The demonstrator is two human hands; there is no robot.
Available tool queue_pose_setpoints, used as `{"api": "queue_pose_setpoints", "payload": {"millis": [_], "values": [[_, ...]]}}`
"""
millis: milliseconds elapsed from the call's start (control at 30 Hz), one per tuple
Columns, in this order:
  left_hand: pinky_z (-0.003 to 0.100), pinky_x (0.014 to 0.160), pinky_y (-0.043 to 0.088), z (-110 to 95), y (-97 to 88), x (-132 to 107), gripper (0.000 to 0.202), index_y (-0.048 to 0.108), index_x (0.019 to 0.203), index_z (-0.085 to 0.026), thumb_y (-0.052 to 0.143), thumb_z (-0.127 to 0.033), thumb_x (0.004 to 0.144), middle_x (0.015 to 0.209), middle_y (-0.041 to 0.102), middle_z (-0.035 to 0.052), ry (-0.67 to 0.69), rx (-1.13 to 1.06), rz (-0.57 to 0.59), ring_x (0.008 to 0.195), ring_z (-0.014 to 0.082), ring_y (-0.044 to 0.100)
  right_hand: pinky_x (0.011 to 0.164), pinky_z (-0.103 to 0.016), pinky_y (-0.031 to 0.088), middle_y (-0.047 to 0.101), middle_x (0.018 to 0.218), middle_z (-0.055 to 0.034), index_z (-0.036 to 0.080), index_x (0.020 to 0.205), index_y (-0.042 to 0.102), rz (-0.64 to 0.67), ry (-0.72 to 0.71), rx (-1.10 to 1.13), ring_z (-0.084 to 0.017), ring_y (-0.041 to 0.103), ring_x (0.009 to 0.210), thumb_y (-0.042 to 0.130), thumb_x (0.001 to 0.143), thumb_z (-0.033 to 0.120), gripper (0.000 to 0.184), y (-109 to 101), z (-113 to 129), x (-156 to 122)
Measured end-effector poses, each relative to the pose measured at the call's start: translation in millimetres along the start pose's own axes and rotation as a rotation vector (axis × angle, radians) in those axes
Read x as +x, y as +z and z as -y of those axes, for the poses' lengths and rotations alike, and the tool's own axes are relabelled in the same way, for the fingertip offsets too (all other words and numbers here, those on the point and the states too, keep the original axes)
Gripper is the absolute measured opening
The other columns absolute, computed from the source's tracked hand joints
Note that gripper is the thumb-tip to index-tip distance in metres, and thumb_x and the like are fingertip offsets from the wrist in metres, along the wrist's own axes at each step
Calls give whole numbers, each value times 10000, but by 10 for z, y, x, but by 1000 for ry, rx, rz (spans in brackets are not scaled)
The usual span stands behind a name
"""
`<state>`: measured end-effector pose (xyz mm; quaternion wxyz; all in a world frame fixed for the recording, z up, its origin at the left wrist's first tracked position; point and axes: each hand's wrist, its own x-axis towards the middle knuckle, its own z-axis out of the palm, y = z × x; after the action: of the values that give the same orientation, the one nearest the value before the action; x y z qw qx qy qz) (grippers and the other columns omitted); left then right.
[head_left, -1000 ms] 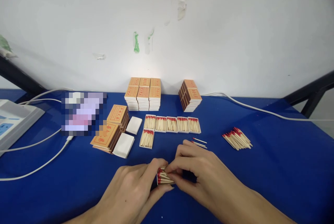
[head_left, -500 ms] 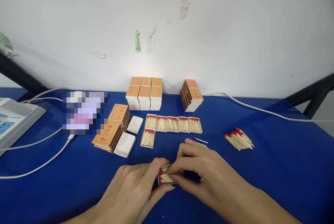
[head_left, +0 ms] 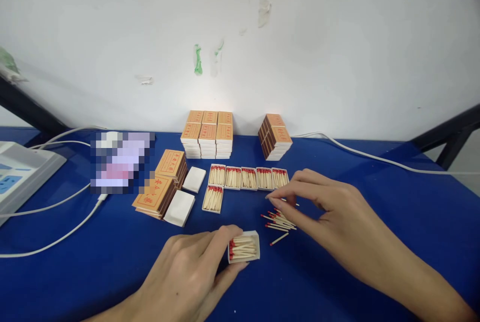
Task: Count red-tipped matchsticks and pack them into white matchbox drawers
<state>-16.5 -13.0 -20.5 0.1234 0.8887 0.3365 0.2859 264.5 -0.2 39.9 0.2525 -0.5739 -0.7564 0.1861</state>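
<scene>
My left hand (head_left: pixel 195 267) is closed on the left end of a white matchbox tray (head_left: pixel 258 247), thumb and fingers on its long sides. Inside the tray lie several red-headed matches, heads to the left. My right hand (head_left: pixel 322 212) is pinched, its fingertips above a small spread of loose matches (head_left: pixel 279 222); what it holds, if anything, is too small to make out. One match (head_left: pixel 279 239) lies apart, nearer to me. Beyond stands a row of trays filled with matches (head_left: pixel 248 178), and another filled tray (head_left: pixel 212 199) sits in front of its left end.
Flat orange matchbox sleeves (head_left: pixel 153 193) are piled left beside white tray stacks (head_left: pixel 180 208). Finished-looking matchboxes stand in a block (head_left: pixel 207 134) and a smaller stack (head_left: pixel 275 137) by the wall. A blurred device (head_left: pixel 123 157), cables and a power strip (head_left: pixel 22 177) occupy the left.
My right hand has left the tray and moved up and right, uncovering the tray's matches and the loose ones. The match pile at the right is now hidden behind that hand. My left hand stays put.
</scene>
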Motion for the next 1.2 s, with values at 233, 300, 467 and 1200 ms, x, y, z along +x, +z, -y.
{"api": "queue_pose_setpoints", "payload": {"millis": [233, 300, 467, 1200], "values": [[279, 430, 410, -20, -14, 45, 356, 625, 1240, -242, 459, -557, 1247, 648, 512, -114, -58, 17, 45, 407, 132, 492, 692, -330, 502, 754, 962, -6, 350, 1039, 857, 66, 22, -134, -201, 705, 823, 690, 1118, 431, 201, -54, -168, 11], [277, 430, 414, -23, -15, 42, 349, 628, 1241, -245, 440, -539, 1256, 646, 510, -115, -60, 17, 62, 405, 131, 489, 686, -331, 485, 766, 964, 6, 362, 1016, 852, 125, 30, -186, -196, 707, 811, 686, 1123, 477, 229, -107, -238, -7], [274, 454, 423, 14, -13, 23, 265, 615, 1376, -237, 474, -430, 1264, 638, 442, -128, -18, 23, 7, 400, 130, 458, 687, -333, 471, 790, 1030, 17, 379, 1065, 841, 178, 63, -318, -196, 714, 803, 727, 1099, 475, 152, -205, -423, -58], [267, 516, 522, 8, -44, 66, 243, 623, 1382, -171, 502, -346, 1263, 683, 579, -104, 68, 43, -47, 450, 115, 592, 817, -364, 563, 793, 1087, 0, 318, 1092, 825, 234, 62, -234, -213, 776, 953, 714, 1124, 524, 236, -102, -366, -99]]}}
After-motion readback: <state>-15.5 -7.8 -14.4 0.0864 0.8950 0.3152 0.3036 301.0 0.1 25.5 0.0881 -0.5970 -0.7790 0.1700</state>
